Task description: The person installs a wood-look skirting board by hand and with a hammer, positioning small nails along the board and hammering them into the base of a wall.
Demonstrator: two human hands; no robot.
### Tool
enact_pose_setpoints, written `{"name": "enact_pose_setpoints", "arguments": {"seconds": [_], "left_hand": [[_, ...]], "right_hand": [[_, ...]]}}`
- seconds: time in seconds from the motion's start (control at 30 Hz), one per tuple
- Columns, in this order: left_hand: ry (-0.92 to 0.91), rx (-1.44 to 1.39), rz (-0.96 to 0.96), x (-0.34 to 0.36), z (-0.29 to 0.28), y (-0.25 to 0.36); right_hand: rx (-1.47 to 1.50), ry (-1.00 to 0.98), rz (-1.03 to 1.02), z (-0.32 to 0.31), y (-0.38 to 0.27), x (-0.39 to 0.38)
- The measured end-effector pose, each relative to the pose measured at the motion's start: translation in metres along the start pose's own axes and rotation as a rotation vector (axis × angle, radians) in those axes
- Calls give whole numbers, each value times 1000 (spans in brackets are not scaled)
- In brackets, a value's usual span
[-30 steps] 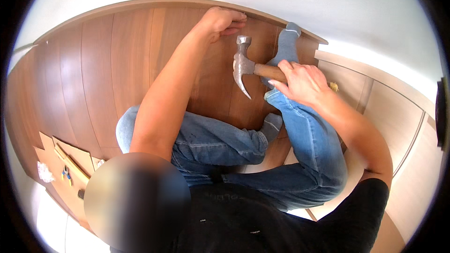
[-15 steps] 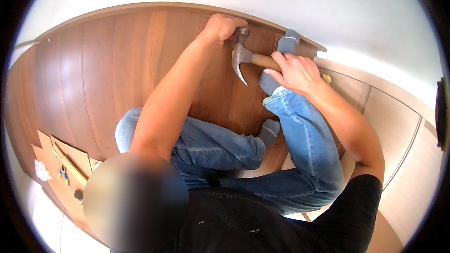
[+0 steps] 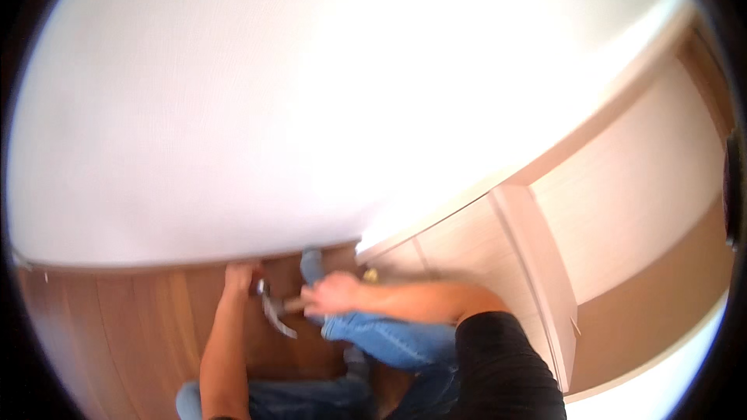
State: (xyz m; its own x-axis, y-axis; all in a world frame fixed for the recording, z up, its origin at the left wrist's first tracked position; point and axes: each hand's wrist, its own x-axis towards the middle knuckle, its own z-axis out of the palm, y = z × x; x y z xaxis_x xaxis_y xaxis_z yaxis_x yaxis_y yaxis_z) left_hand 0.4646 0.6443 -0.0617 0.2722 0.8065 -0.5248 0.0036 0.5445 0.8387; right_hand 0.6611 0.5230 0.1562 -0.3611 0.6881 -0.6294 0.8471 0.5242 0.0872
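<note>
A claw hammer (image 3: 274, 313) with a grey metal head and wooden handle is held in my right hand (image 3: 334, 294), its fingers wrapped round the handle. The hammer's striking face is close beside my left hand (image 3: 243, 274), and the claw curves back toward me. That left hand is against the baseboard (image 3: 156, 267) at the foot of the white wall. Its fingers look closed, but blur and their angle hide whatever they may hold.
My jeans-clad legs (image 3: 393, 341) and grey-socked feet lie folded close to the hammer on the brown wood floor (image 3: 148, 327). On the right stands a pale wood cabinet (image 3: 459, 237) with an open compartment. A small yellow thing (image 3: 371, 274) lies by the cabinet's corner.
The view has swung up and to the right, so the wall and cabinet fill more of it. Both hands and the hammer keep about the same place by the baseboard.
</note>
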Motion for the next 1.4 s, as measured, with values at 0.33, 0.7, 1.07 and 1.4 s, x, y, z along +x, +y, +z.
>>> {"name": "enact_pose_setpoints", "arguments": {"seconds": [0.33,0.7,1.07,1.4], "left_hand": [[37,-350,239,86,23,-83],[-7,325,259,23,22,-21],[39,-380,-102,-29,29,-19],[26,-293,-94,-36,27,6]], "right_hand": [[-23,96,-70,27,-21,-70],[-56,165,-103,0,3,-38],[-49,244,-183,58,35,22],[-83,211,-161,35,41,26]]}}
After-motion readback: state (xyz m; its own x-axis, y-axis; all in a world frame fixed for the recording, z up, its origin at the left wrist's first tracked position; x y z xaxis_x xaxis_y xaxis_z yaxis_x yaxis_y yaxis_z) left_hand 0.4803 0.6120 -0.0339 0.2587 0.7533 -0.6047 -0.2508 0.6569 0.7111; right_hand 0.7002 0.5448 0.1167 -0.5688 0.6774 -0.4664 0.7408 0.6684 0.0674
